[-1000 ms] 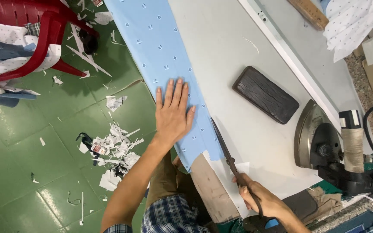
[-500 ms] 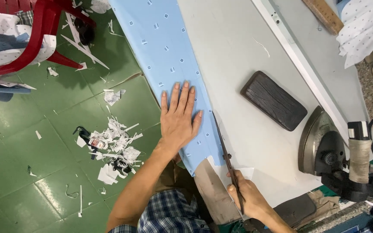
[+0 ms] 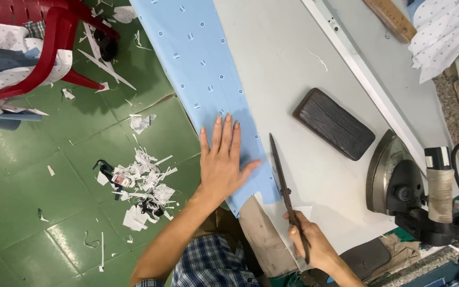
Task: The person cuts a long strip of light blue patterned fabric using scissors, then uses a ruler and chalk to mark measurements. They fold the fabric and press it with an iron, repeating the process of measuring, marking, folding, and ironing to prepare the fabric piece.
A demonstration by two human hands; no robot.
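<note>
Blue cloth (image 3: 197,58) under left hand (image 3: 222,165)

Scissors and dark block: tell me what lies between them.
Head view: only bare grey table between the scissors in the right hand and the dark block.

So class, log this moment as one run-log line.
left hand: flat on blue printed fabric strip | right hand: holds scissors, blades closed along strip edge | nearby: dark wooden block, iron
</note>
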